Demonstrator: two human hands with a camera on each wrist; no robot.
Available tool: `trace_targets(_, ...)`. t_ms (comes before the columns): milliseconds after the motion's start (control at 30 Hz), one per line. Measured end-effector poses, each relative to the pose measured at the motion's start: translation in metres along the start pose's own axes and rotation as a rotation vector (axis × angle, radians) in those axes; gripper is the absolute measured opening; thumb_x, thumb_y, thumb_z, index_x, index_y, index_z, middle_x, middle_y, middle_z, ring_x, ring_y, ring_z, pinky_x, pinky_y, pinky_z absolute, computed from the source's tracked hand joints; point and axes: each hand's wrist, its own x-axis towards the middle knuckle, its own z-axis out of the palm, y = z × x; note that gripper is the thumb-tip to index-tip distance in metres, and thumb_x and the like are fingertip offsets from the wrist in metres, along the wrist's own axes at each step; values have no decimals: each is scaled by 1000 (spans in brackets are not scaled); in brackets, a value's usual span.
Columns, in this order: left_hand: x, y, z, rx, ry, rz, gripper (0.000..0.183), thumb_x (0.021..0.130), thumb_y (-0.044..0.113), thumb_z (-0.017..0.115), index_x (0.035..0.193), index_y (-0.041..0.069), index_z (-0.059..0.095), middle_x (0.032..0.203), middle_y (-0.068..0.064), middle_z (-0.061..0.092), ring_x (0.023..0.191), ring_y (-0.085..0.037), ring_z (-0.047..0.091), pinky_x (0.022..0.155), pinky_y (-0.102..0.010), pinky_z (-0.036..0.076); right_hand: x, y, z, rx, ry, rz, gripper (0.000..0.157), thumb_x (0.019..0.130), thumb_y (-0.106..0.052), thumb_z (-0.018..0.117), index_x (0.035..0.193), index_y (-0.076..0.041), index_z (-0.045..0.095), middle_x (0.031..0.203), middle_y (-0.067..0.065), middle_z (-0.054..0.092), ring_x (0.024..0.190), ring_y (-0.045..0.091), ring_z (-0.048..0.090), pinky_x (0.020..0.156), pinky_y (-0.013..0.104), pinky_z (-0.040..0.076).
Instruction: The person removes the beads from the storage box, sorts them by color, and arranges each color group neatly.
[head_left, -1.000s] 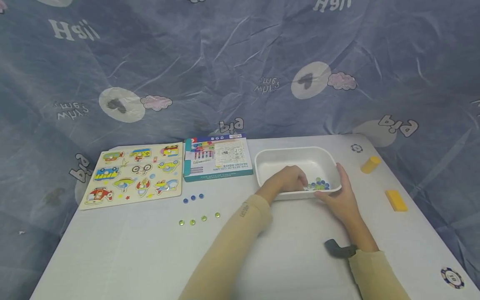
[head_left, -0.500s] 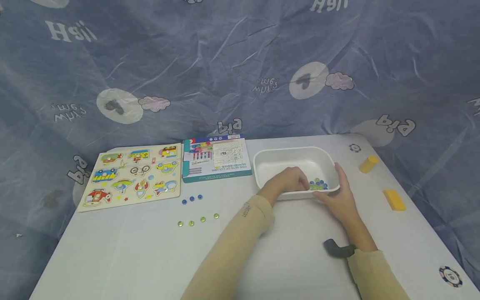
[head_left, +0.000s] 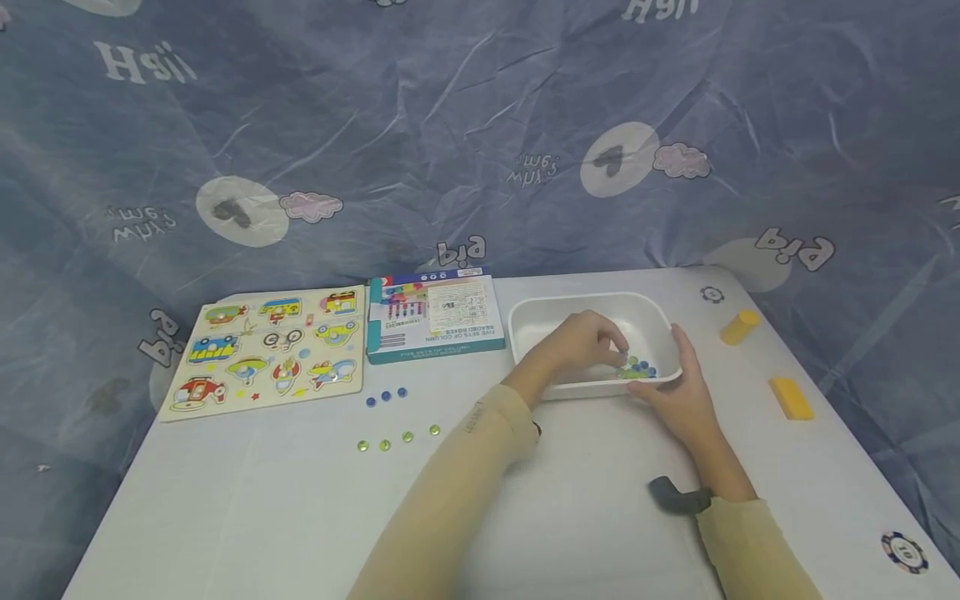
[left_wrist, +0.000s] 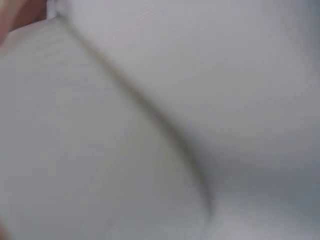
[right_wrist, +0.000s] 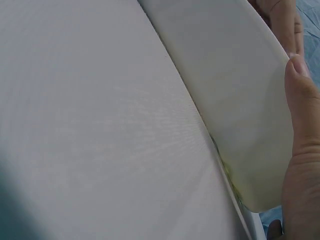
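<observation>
A white plastic tray [head_left: 581, 391] holds a small pile of blue and green glass beads [head_left: 637, 369] near its right front corner. Over the pile, my left hand [head_left: 581, 342] reaches inside the tray and pinches a small blue bead [head_left: 624, 353] between thumb and fingertips. My right hand [head_left: 682, 404] grips the tray's right end, its thumb on the front rim and its fingers around the far side. In the right wrist view, that thumb [right_wrist: 305, 120] presses on the rim above the tray's outer wall [right_wrist: 230, 85]. The left wrist view is blurred and mostly white.
Left of the tray lie a row of blue beads [head_left: 386, 396] and a row of green beads [head_left: 386, 445]. Behind them are a wooden puzzle board [head_left: 255, 400] and a flat box [head_left: 438, 342]. A yellow cylinder [head_left: 740, 328] and yellow block [head_left: 791, 399] lie to the right.
My left hand has risen a little from the beads at the tray's bottom, and a blue bead now shows at its fingertips. The right hand keeps its grip on the tray.
</observation>
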Motion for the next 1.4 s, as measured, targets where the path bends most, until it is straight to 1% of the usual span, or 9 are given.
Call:
trace_targets(167,-16,14,-30,-58,81,91,18,81,30,74,97,22,72,74,5,55,68,-6,47,61,-17,42,1,1,0,-8,3,0,110,75,-37,79,149,-41,-1,160,-4,5,147,34,10,114,60,11)
trace_targets(300,-36,18,-52,-103,110,111,20,82,32,73,100,22,72,78,4,54,71,-9,48,61,-20,43,1,2,0,-26,10,4,110,74,-39,79,149,-41,-1,160,-4,6,147,33,10,113,61,10)
trace_targets(433,-60,15,-72,-122,155,114,21,81,30,74,99,20,72,76,3,53,69,-10,47,62,-21,41,2,3,-1,-38,15,9,110,74,-40,79,149,-43,-2,160,-5,6,147,32,8,114,59,8)
trace_targets(600,-97,-5,-97,-127,220,42,19,80,31,75,97,22,72,77,1,50,72,-13,45,62,-24,38,2,1,-1,-41,20,-1,112,73,-38,80,149,-42,-2,160,-5,5,148,30,6,116,57,6)
trace_targets(833,-153,-58,-123,-64,323,-104,21,78,37,76,95,26,73,70,-2,40,69,-19,40,59,-29,33,1,1,-1,-42,23,1,112,73,-38,80,149,-42,-2,160,-5,5,148,31,6,115,58,7)
trace_targets(967,-177,-85,-129,-33,326,-209,18,79,37,75,93,26,74,64,-1,29,63,-19,32,58,-30,30,1,2,-1,-50,26,13,112,73,-40,80,148,-43,-3,160,-6,4,147,31,7,115,59,8)
trace_targets(1133,-194,-111,-124,-10,255,-337,20,79,35,75,94,23,74,54,3,27,52,-15,26,53,-28,29,1,2,0,-45,28,10,111,74,-39,79,149,-41,-3,160,-4,4,147,32,7,115,58,9)
trace_targets(1233,-199,-121,-119,3,206,-369,19,78,33,76,95,22,75,50,3,30,48,-13,26,49,-26,29,2,3,1,-46,29,2,111,74,-38,79,149,-41,-2,160,-4,5,147,32,8,115,57,9)
trace_targets(1400,-202,-132,-114,31,161,-377,14,78,27,76,91,21,75,47,4,33,44,-11,27,44,-22,25,2,3,2,-46,25,2,110,74,-38,79,149,-42,-2,160,-4,5,147,32,8,115,57,9)
